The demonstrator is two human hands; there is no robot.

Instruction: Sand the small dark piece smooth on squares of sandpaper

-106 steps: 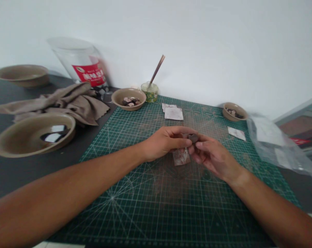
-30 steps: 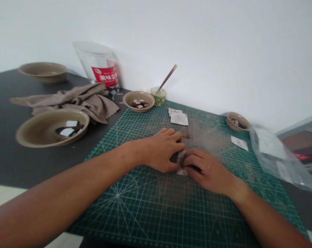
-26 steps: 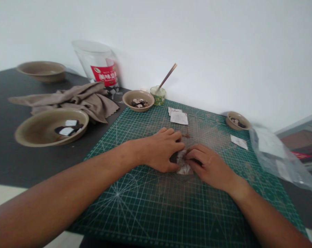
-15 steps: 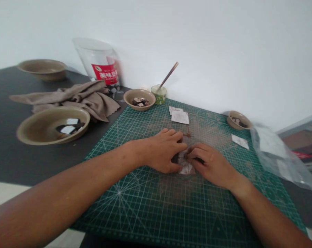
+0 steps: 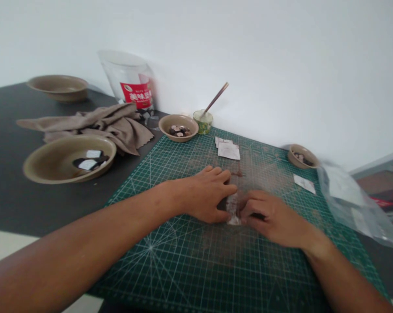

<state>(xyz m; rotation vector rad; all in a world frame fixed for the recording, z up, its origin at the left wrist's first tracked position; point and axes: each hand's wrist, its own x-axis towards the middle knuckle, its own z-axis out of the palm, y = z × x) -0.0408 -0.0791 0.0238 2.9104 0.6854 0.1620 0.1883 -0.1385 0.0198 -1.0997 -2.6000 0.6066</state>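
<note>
A small whitish, brown-smudged piece [image 5: 233, 208] lies on the green cutting mat [image 5: 196, 261] between both hands. My left hand [image 5: 211, 194] rests at its left side, with fingers bent and the thumb and fingertips at its edge, pressing it on the mat. My right hand [image 5: 264, 216] is at its right edge, slightly blurred, fingers bent and pinched together; what is between the fingertips is hidden. Farther back on the mat lie overlapping whitish squares [image 5: 229, 151], and another white piece [image 5: 305, 184] lies at the right.
Bowls with dark and pale bits stand at the back [image 5: 178, 128], right [image 5: 302, 157] and left [image 5: 70, 159]. Behind are a cup with sticks [image 5: 203, 122], a clear jar [image 5: 127, 82], a crumpled cloth [image 5: 101, 126] and another bowl [image 5: 57, 88]. A plastic bag [image 5: 355, 200] lies right.
My right hand has moved slightly to the right and nearer along the piece. My left hand keeps its place at the left edge. The whole view has shifted a little.
</note>
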